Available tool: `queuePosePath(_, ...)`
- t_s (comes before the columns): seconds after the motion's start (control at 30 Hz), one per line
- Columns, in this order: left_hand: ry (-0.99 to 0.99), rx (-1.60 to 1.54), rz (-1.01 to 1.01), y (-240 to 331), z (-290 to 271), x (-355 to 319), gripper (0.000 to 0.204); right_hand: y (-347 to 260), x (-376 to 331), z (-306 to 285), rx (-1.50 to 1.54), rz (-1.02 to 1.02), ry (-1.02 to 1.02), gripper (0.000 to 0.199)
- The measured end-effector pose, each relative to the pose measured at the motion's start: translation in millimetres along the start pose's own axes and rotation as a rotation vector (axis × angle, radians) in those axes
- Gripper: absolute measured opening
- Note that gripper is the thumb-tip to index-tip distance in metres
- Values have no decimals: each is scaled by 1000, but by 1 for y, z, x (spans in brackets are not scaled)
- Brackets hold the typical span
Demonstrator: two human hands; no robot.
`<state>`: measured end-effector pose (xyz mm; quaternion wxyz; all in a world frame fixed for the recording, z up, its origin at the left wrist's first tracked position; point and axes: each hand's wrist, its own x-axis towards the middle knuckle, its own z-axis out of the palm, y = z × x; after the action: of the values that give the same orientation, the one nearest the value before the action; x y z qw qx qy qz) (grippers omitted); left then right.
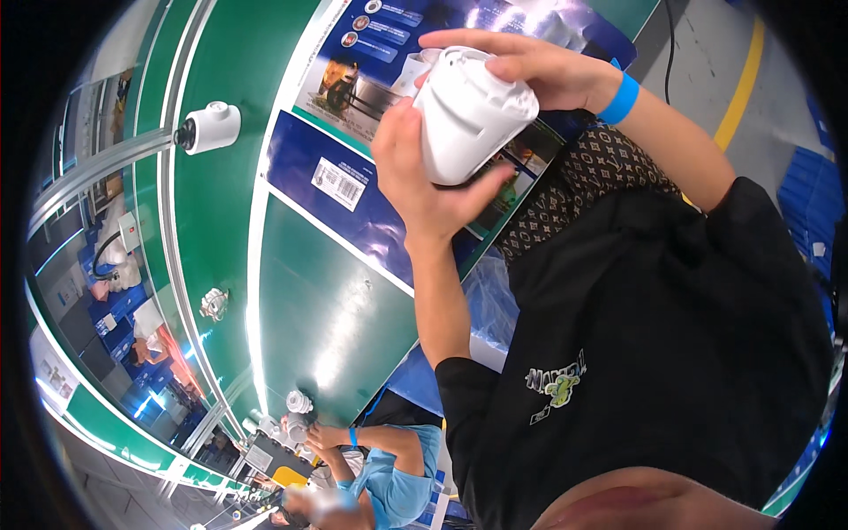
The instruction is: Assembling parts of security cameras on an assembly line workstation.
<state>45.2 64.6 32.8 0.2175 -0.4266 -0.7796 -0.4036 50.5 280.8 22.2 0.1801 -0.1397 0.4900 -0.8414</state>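
Observation:
A white plastic appliance housing (pixel 468 124), rounded with a moulded rim, is tilted between my two hands above the worktable. My left hand (pixel 420 172) wraps its near-left side, with fingers along the edge and the thumb below. From the other side my right hand (pixel 552 75), below a blue wristband (pixel 620 97), grips the rim with its thumb and fingers. Beneath the housing lies a blue printed carton (pixel 291 163) with product pictures and a white barcode label (pixel 338 183). My palms hide part of the housing.
A white cylindrical unit (pixel 212 128) sits by a metal rail on the green table (pixel 300 274). A small clear-wrapped item (pixel 214 303) lies farther along. At lower left a co-worker in a light blue shirt (pixel 397 468) handles a greyish part beside a white round part (pixel 299 402).

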Motion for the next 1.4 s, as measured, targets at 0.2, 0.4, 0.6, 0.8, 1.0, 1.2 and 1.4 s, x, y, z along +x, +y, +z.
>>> queuePosePath(0.2,-228,-384,-144,-11,-19,7,125,1,22,-7,2,11,-168,102)
queuePosePath(0.4,-426,-308,-65,11,-28,18,124,16,38,-21,218,212,-141,70)
queuePosePath(0.6,-346,-233,-83,10,-14,32,113,18,47,-20,319,427,-77,51)
queuePosePath(0.8,-381,253,-140,-54,-37,93,111,31,53,-22,562,293,128,32)
queuePosePath(1.0,-424,762,-376,-211,-46,169,105,45,47,-15,338,243,1,12)
queuePosePath(1.2,-380,734,-713,-303,-34,187,84,52,52,-8,339,172,-44,14)
queuePosePath(1.4,-309,886,-601,-279,-15,187,73,36,46,-11,364,228,8,16)
